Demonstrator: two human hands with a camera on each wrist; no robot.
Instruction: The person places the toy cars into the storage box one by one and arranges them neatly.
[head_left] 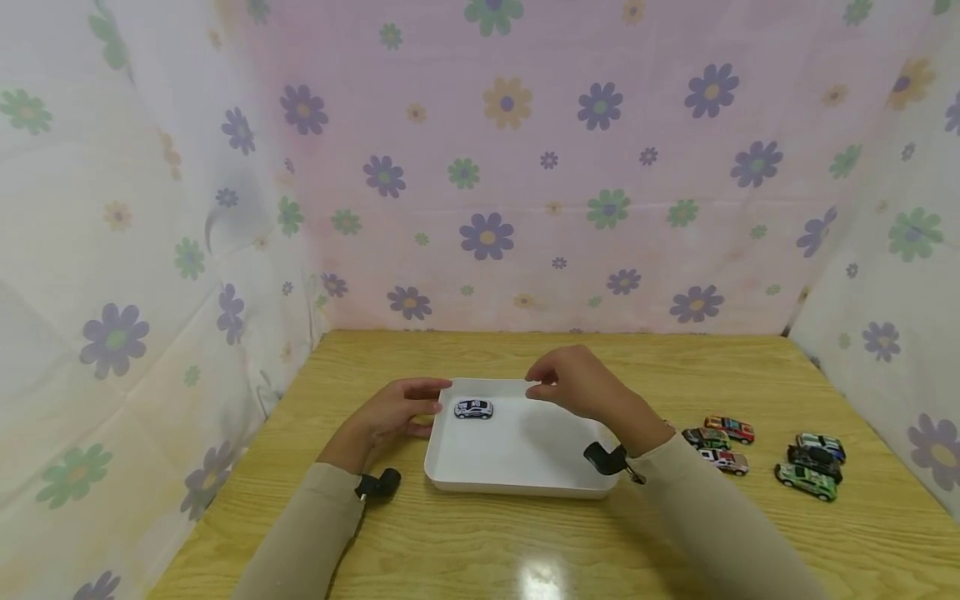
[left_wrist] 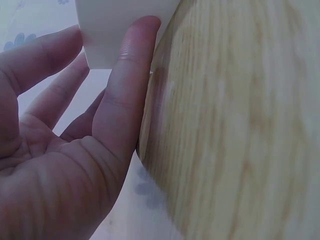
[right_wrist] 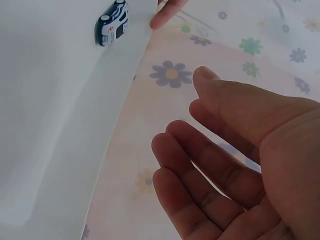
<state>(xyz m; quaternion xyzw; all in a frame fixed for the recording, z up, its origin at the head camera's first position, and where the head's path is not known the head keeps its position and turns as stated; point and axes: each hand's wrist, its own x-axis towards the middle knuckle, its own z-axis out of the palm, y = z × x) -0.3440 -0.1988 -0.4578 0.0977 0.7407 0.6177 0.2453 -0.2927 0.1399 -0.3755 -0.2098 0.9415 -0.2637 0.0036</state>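
Observation:
A white tray (head_left: 525, 446) lies on the table, with a white toy car (head_left: 473, 408) with dark markings in its far left corner. My left hand (head_left: 397, 408) is at the tray's left wall, its extended fingers touching the outside near the far corner. In the left wrist view, the thumb (left_wrist: 127, 80) lies along the tray's outer wall (left_wrist: 112, 30). Over the tray's far rim hovers my right hand (head_left: 573, 383), fingers loosely bent and holding nothing. The right wrist view shows a gap between that thumb and the fingers (right_wrist: 175, 185), with the toy car to their upper left.
Several toy cars stand right of the tray in two groups: one nearer group with a red car (head_left: 730, 429), and a farther-right one with a green car (head_left: 806, 481). Flower-patterned cloth (head_left: 487, 275) surrounds the wooden table (head_left: 465, 550) at the back and sides.

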